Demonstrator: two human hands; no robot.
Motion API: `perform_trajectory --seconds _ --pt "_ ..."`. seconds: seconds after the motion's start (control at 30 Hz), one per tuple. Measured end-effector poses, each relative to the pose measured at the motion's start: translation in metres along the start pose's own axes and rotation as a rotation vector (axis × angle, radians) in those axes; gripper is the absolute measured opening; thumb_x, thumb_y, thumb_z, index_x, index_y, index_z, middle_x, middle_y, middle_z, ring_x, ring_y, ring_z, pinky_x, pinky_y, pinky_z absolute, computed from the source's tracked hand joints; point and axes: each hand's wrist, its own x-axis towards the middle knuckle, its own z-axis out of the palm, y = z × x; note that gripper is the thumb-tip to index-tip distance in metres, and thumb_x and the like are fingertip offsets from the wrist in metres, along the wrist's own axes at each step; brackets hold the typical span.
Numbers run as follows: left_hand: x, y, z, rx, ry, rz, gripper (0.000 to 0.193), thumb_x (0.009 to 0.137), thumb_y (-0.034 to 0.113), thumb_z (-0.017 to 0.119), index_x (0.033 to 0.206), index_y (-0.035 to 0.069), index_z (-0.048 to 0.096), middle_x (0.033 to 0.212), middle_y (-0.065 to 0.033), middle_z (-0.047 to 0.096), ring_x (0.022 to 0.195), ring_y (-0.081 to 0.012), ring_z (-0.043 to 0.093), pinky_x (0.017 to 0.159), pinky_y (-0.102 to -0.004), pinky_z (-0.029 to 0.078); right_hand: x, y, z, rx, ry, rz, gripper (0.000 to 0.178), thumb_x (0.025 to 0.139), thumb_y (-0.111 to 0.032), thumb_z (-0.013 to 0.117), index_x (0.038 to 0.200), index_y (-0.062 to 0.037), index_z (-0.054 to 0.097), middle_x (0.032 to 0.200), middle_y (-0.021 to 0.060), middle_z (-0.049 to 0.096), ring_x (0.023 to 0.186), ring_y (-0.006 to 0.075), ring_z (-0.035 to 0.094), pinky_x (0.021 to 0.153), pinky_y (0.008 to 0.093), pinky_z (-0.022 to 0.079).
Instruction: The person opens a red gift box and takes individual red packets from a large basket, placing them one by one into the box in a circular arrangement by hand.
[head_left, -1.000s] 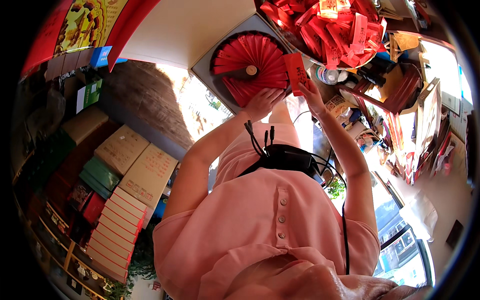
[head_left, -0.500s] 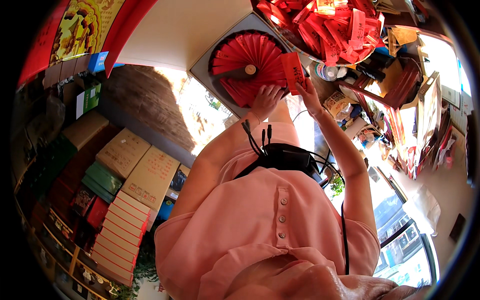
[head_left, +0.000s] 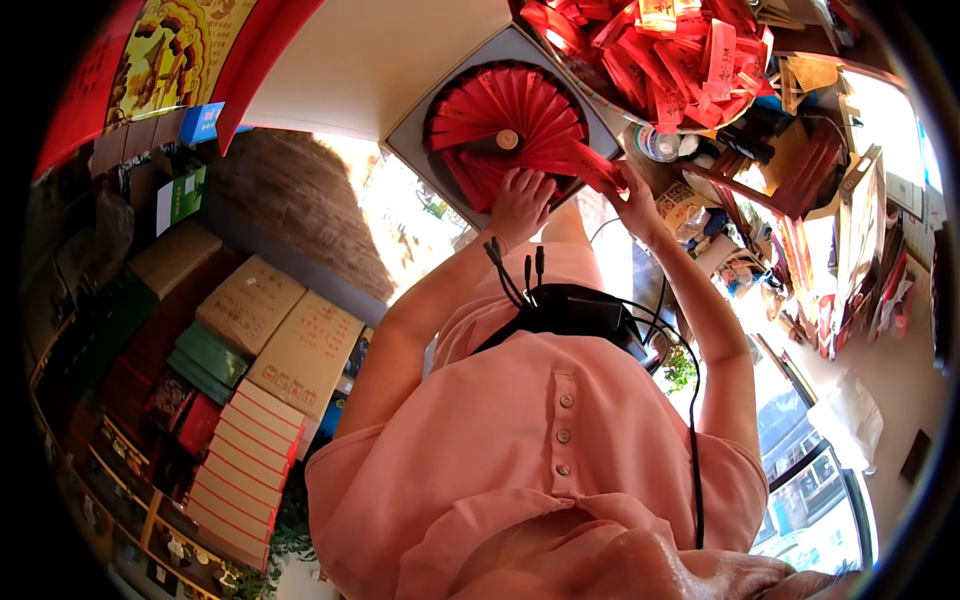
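Note:
Long red paper packets [head_left: 485, 105] lie overlapping in a fan around a small round wooden piece [head_left: 507, 139], inside a dark round recess of a grey square box [head_left: 407, 138]. Pinched in my right hand [head_left: 636, 205] is the outer end of one red packet [head_left: 590, 162]. Its inner end reaches over the right side of the fan and points toward the middle. My left hand [head_left: 520, 208] lies with fingers stretched out on the near edge of the fan. The packets beneath its fingers are partly hidden.
Beyond the box at the right stands a round basket [head_left: 600, 95] heaped with more red packets. A tall pale panel [head_left: 365, 60] rises at the box's far left. Black cables [head_left: 520, 270] hang at my waist. Cardboard boxes [head_left: 305, 350] are stacked at the left.
The red packet in my right hand has swung from upright at the box's right edge to lying across the fan. My left hand has shifted slightly left and nearer.

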Motion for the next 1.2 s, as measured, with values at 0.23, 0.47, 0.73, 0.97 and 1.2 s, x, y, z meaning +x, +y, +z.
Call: perform_trajectory --seconds 0.23,0.47,0.73,0.97,1.2 --pt "-0.006 0.002 -0.008 -0.051 0.025 -0.079 0.043 0.072 0.020 0.064 0.114 0.014 0.055 0.118 -0.0159 0.046 0.117 -0.0299 0.041 0.100 -0.0490 0.029 -0.016 -0.040 -0.021 -0.556 -0.128 -0.326 0.027 0.074 -0.009 0.060 0.101 -0.0093 0.054 0.088 0.0088 0.053 0.078 0.0288 0.060 0.062 0.0398 0.051" --pt "-0.012 0.000 -0.018 -0.083 0.084 -0.186 0.048 0.070 0.011 0.064 0.117 0.012 0.054 0.120 -0.0161 0.043 0.115 -0.0326 0.041 0.101 -0.0506 0.029 0.007 -0.040 0.020 -0.663 -0.184 -0.332 0.027 0.078 -0.006 0.054 0.105 -0.0100 0.052 0.089 0.0089 0.050 0.082 0.0266 0.059 0.063 0.0381 0.052" --pt "-0.016 -0.012 -0.033 -0.107 0.138 -0.131 0.057 0.073 0.006 0.059 0.128 0.003 0.043 0.135 -0.0140 0.037 0.126 -0.0298 0.037 0.105 -0.0481 0.027 0.023 -0.032 0.056 -0.590 -0.070 -0.414 0.029 0.081 -0.015 0.059 0.107 -0.0059 0.049 0.103 0.0114 0.050 0.088 0.0276 0.059 0.068 0.0368 0.051" --pt "-0.021 -0.005 -0.019 0.041 -0.079 0.004 0.060 0.085 0.019 0.051 0.140 0.006 0.033 0.149 -0.0084 0.025 0.138 -0.0217 0.023 0.112 -0.0453 0.017 -0.001 -0.032 0.031 -0.097 -0.047 0.114 0.028 0.086 -0.027 0.063 0.087 -0.0007 0.054 0.072 0.0109 0.060 0.059 0.0212 0.060 0.054 0.0326 0.049" --pt "-0.018 -0.004 -0.019 0.056 -0.142 0.008 0.063 0.085 0.025 0.053 0.141 0.007 0.030 0.150 -0.0087 0.023 0.139 -0.0223 0.021 0.113 -0.0451 0.015 0.007 -0.018 0.051 0.066 -0.021 0.138 0.019 0.089 -0.019 0.060 0.084 -0.0011 0.055 0.066 0.0103 0.062 0.059 0.0182 0.063 0.056 0.0291 0.049"
